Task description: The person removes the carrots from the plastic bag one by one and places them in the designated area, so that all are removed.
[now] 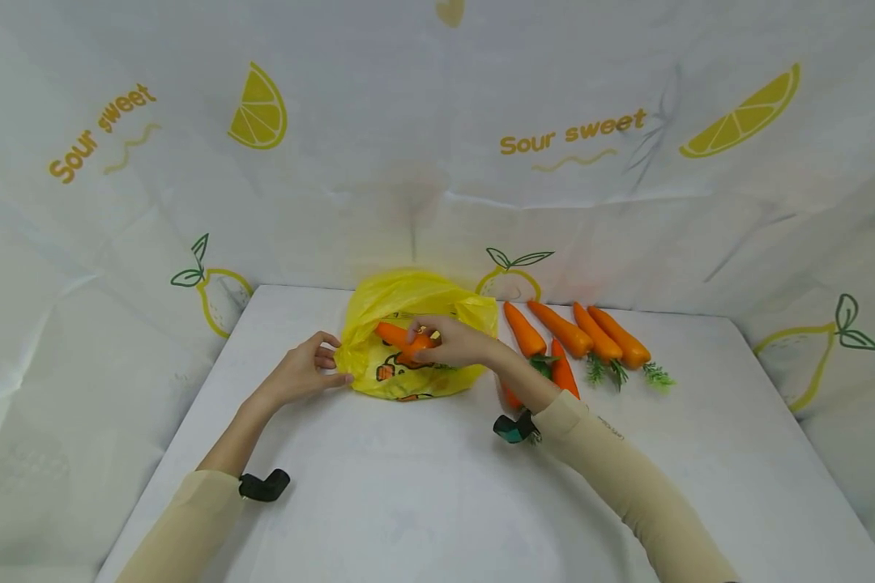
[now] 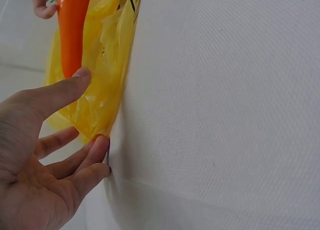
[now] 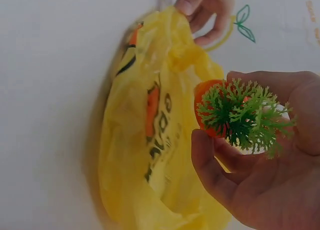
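A yellow plastic bag with printed figures lies at the back of the table, its mouth spread. My right hand pinches a carrot near its thick end, over the bag's mouth, with the tip pointing left. Green frilly leaves on that carrot show in the right wrist view. At the bag's left edge is my left hand; its thumb and fingers stand apart, fingertips touching the yellow plastic.
Several carrots with green tops lie right of the bag, some partly hidden behind my right forearm. A white printed cloth hangs behind the white table.
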Demonstrator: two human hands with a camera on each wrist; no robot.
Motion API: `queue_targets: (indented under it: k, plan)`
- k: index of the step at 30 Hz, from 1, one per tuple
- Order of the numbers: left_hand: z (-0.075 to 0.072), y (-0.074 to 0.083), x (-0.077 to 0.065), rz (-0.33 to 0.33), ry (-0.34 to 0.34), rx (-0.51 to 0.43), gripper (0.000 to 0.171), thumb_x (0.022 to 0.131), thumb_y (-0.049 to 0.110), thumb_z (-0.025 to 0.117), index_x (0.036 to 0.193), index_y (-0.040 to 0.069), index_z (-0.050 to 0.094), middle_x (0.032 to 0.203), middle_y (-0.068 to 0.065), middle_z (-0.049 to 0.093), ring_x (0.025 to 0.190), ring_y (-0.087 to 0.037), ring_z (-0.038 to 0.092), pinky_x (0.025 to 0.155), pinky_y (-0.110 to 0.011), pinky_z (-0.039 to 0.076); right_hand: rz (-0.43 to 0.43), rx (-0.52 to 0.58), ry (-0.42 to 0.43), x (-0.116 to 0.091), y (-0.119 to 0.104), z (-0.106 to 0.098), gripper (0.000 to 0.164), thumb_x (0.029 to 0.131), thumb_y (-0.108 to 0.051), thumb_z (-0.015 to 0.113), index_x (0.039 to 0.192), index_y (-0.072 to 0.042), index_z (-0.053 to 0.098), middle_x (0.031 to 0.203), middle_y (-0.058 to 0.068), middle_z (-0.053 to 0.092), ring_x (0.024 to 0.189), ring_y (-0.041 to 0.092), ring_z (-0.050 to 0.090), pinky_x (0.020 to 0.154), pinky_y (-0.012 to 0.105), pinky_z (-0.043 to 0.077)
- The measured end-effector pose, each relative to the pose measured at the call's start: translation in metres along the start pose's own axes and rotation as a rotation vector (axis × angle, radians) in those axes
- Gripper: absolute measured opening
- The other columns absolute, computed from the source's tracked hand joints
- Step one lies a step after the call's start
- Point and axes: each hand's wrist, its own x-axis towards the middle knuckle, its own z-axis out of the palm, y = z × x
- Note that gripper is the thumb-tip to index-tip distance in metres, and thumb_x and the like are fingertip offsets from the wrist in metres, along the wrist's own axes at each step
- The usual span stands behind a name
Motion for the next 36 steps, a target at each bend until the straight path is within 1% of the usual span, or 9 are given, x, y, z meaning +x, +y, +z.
queue_targets:
  k: [3,7,11,14,21,28,31,33,36]
  plan:
    - [0.001,0.001,0.001,-0.007,0.0,0.005,0.065,0.092,0.035,0.087,0.14,0.005,0.054,0.136,-0.025,0.07,0.12,-0.036,0.072,0.107,-0.055,0.059,-0.028,-0.025,-0.007,-0.015,-0.002,-0.008,0.018,0.105,-0.012,0.07,0.122,-0.01,0.064,0.131,0.013,0.068,0.121,0.032,0.061,0.097,0.035,0.058]
    - [0.001,0.002,0.001,-0.012,0.001,0.007,0.064,0.092,0.035,0.087,0.139,0.006,0.054,0.135,-0.024,0.07,0.12,-0.036,0.072,0.106,-0.055,0.06,-0.056,-0.036,0.016,-0.039,-0.004,-0.019,0.02,0.103,-0.012,0.073,0.121,-0.01,0.066,0.121,0.01,0.07,0.121,0.03,0.062,0.107,0.047,0.059]
    - [0.001,0.002,0.001,-0.004,0.003,0.009,0.065,0.092,0.035,0.087,0.14,0.005,0.054,0.135,-0.025,0.07,0.12,-0.036,0.073,0.106,-0.055,0.059,-0.061,-0.031,0.05,-0.066,-0.002,-0.029,0.02,0.102,-0.013,0.074,0.12,-0.01,0.066,0.118,0.009,0.069,0.119,0.029,0.062,0.108,0.051,0.058]
    - [0.001,0.002,0.0,-0.008,0.005,0.01,0.065,0.092,0.035,0.087,0.14,0.005,0.054,0.136,-0.025,0.07,0.121,-0.037,0.072,0.106,-0.056,0.059,-0.043,-0.034,0.072,-0.085,0.001,-0.036,0.02,0.103,-0.016,0.073,0.121,-0.01,0.065,0.119,0.01,0.068,0.118,0.028,0.061,0.106,0.048,0.056]
    - [0.001,0.002,0.001,-0.022,0.001,0.004,0.065,0.092,0.036,0.087,0.14,0.006,0.054,0.136,-0.025,0.07,0.121,-0.036,0.072,0.106,-0.055,0.06,0.021,-0.041,0.148,-0.128,0.018,-0.047,0.02,0.104,-0.018,0.074,0.121,-0.014,0.065,0.118,0.008,0.068,0.106,0.027,0.063,0.087,0.032,0.058]
    - [0.001,0.003,0.001,-0.033,-0.002,0.004,0.066,0.092,0.037,0.088,0.14,0.006,0.054,0.137,-0.024,0.07,0.121,-0.036,0.072,0.106,-0.055,0.059,0.099,-0.028,0.225,-0.166,0.034,-0.053,0.02,0.102,-0.02,0.077,0.118,-0.016,0.066,0.117,0.009,0.067,0.09,0.026,0.064,0.073,0.028,0.059]
    - [0.001,0.003,0.001,-0.038,-0.001,0.007,0.066,0.092,0.037,0.088,0.14,0.006,0.054,0.137,-0.024,0.07,0.121,-0.036,0.072,0.106,-0.055,0.059,0.104,-0.04,0.255,-0.18,0.037,-0.055,0.019,0.103,-0.019,0.076,0.118,-0.014,0.065,0.115,0.008,0.066,0.093,0.024,0.063,0.072,0.027,0.059]
    - [0.001,0.003,0.001,-0.039,-0.001,0.007,0.066,0.092,0.037,0.088,0.14,0.006,0.054,0.136,-0.024,0.07,0.12,-0.036,0.072,0.106,-0.055,0.06,0.102,-0.05,0.275,-0.19,0.039,-0.057,0.018,0.103,-0.016,0.074,0.118,-0.013,0.065,0.113,0.007,0.067,0.096,0.022,0.062,0.075,0.026,0.058]
    - [0.001,0.003,0.001,-0.039,-0.001,0.002,0.066,0.092,0.037,0.088,0.14,0.006,0.054,0.136,-0.024,0.07,0.12,-0.036,0.072,0.106,-0.055,0.059,0.123,-0.067,0.312,-0.204,0.041,-0.059,0.019,0.103,-0.017,0.075,0.119,-0.012,0.066,0.109,0.005,0.067,0.094,0.02,0.062,0.076,0.026,0.057]
